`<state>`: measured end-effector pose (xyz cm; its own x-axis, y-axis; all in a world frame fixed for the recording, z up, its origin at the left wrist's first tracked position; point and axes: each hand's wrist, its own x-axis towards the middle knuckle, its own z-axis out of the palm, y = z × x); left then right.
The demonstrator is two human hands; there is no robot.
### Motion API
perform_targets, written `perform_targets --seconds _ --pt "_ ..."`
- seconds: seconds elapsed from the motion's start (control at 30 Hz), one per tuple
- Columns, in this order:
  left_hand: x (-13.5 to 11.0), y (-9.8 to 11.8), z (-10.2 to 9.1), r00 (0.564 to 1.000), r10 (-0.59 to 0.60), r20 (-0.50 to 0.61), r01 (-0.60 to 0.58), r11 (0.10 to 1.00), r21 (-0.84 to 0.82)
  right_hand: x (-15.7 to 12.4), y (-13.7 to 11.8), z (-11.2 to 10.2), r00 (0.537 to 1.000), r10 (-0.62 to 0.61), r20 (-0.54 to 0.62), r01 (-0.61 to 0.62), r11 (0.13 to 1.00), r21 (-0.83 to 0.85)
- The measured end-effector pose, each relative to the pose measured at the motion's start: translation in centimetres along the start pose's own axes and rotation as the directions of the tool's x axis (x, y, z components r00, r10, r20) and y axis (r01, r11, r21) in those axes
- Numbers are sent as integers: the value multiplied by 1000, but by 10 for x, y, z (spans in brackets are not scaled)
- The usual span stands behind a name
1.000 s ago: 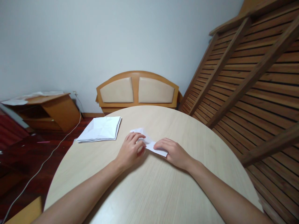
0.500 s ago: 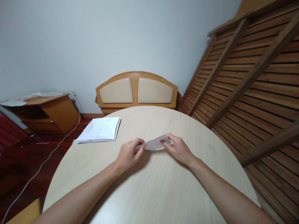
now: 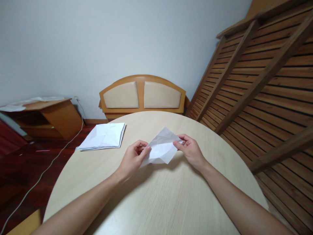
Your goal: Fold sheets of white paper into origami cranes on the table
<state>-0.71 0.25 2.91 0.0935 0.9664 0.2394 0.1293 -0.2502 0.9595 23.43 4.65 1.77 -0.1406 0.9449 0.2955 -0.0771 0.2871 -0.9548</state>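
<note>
A: In the head view, what is the left hand [image 3: 133, 156] doing?

B: Its thumb and fingers are pinched together on the left edge of a white sheet of paper [image 3: 160, 148], the thumb on top and the other fingers partly hidden behind.

A: And the right hand [image 3: 192, 152]?

B: Also closed in a pinch, thumb on the near face, gripping the opposite side of the same sheet. So the paper spans the space between the two sets of fingers, creased, one corner pointing away from them and another toward the person.

A: Is it flat on the table [image 3: 151, 202]?

B: No, it's tilted, and a shadow falls on the tabletop under it, beneath the fingers.

A: What lies around them?

B: Left of the left fingers and a little farther off, apart from them, is a stack of white paper [image 3: 104, 137], its top sheet creased. Well beyond both hands' fingers stands a headboard [image 3: 141, 93] with two cream panels. Far off to the right of the right fingers leans a slatted wooden frame [image 3: 254, 94].
</note>
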Motion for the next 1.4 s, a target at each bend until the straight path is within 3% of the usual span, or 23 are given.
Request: perform_targets --seconds 0.27,0.4,0.6,0.73,1.0,1.2,1.3,1.4 --pt "3 3 -6 997 -56 62 61 995 -81 0 -3 0 997 71 15 -72 994 82" --pt "5 -5 -9 991 -98 97 99 995 -11 1 2 -3 990 103 93 -109 992 62" --pt "6 -14 -12 990 -30 140 21 997 68 0 12 -7 967 171 188 -171 985 -12" --pt "6 -20 -11 987 -65 147 48 992 114 -1 14 -8 950 209 230 -205 978 -41" --pt "6 -16 -4 985 -76 156 72 997 29 -3 9 -3 949 167 268 -158 986 -54" --pt "3 -13 -5 994 9 113 -20 995 99 -5 5 -1 971 127 202 -136 990 33" --pt "3 -15 -5 993 73 89 -86 984 154 -4 5 -3 987 65 147 -62 998 -30" --pt "3 -16 -4 994 62 89 -78 979 190 -2 7 -4 992 21 127 -3 990 -138"
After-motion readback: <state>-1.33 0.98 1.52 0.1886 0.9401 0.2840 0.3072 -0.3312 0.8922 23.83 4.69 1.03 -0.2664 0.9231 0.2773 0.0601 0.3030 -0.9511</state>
